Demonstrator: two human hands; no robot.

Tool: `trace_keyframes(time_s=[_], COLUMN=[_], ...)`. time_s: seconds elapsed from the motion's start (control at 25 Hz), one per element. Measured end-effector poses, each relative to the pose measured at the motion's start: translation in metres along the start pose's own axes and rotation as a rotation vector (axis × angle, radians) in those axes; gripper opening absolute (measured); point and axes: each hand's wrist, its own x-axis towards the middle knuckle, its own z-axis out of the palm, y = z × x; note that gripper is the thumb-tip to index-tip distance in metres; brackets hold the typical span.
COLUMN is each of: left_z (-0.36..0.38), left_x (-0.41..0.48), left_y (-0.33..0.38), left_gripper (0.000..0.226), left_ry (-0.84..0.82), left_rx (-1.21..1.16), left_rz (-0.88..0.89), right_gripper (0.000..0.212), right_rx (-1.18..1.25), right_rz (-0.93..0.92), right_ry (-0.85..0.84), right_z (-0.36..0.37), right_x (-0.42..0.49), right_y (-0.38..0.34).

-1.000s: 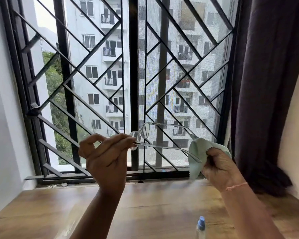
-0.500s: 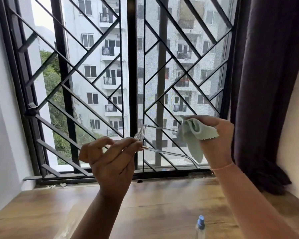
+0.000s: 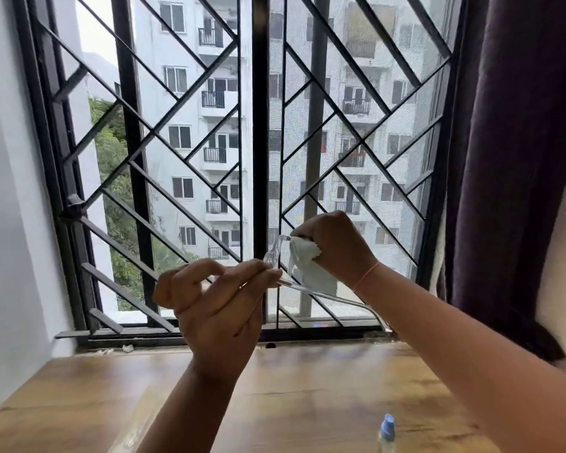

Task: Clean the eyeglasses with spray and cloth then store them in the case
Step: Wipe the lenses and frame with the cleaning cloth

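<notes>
The left hand [image 3: 216, 295] pinches the eyeglasses [image 3: 273, 253] at the near hinge between thumb and fingertips, held up before the window grille [image 3: 190, 207]; the right hand [image 3: 334, 243] is curled round the pale cloth [image 3: 307, 259], pressing it to the far side of the frame. This looks like the wiping step; it should go best with light pressure, cloth on both lens faces, and the left grip kept off the glass. The spray bottle [image 3: 387, 433] stands on the wooden table [image 3: 79, 403] below; no case shows.

Home room: curtain [image 3: 510, 158], grilled window [image 3: 257, 158]
</notes>
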Motion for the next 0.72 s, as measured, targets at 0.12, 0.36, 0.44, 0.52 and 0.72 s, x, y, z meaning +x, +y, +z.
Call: trace_keyframes(time_s=[0.12,0.36,0.44,0.52,0.72], left_z=[0.000,-0.001,-0.001,0.000,0.002], left_x=[-0.001,-0.001,-0.003,-0.005,-0.010], left_y=[-0.002,-0.009,-0.010,-0.011,-0.013], left_gripper=[0.014,0.014,0.016,0.016,0.019], left_ry=[0.011,0.041,0.040,0.041,0.037], left_rx=[0.000,0.074,0.088,0.082,0.071], left_rz=[-0.012,-0.022,-0.026,-0.035,-0.030], right_gripper=[0.017,0.020,0.021,0.020,0.029], right_rx=[0.004,-0.062,-0.060,-0.060,-0.072], right_rz=[0.044,0.111,0.108,0.139,0.223], right_ry=[0.001,0.037,0.069,0.077,0.126], right_z=[0.005,0.002,-0.002,0.000,0.007], right_x=[0.000,-0.025,-0.035,-0.045,-0.065], right_y=[0.000,0.011,0.013,0.018,0.027])
